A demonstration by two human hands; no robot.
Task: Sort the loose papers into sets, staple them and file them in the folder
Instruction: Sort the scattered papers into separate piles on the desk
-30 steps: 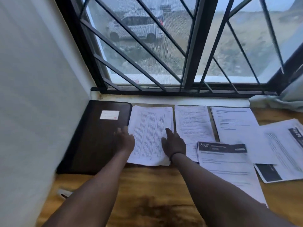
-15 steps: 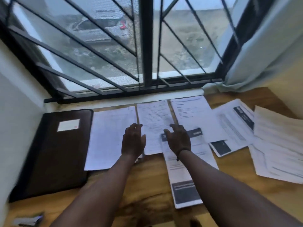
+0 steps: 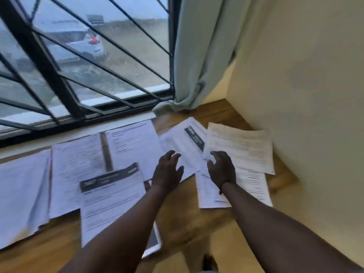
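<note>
Several loose printed papers lie spread on the wooden table (image 3: 183, 209) under the window. My left hand (image 3: 167, 172) hovers with fingers spread over a sheet with a dark banner (image 3: 185, 140). My right hand (image 3: 221, 170) reaches with loosely curled fingers to the left edge of a text-covered sheet (image 3: 242, 146) at the far right, over another sheet (image 3: 250, 188). A banner-headed page (image 3: 110, 198) lies in front of my left arm. The folder and stapler are out of view. The picture is motion-blurred.
A cream wall (image 3: 305, 95) bounds the table on the right. A pale curtain (image 3: 199, 56) hangs in the corner, its hem on the table. The barred window (image 3: 78, 75) runs along the back. More papers (image 3: 74, 170) lie to the left.
The view has swung right, so the dark folder has left the frame. Both hands have moved right from the middle papers to the sheets near the right wall.
</note>
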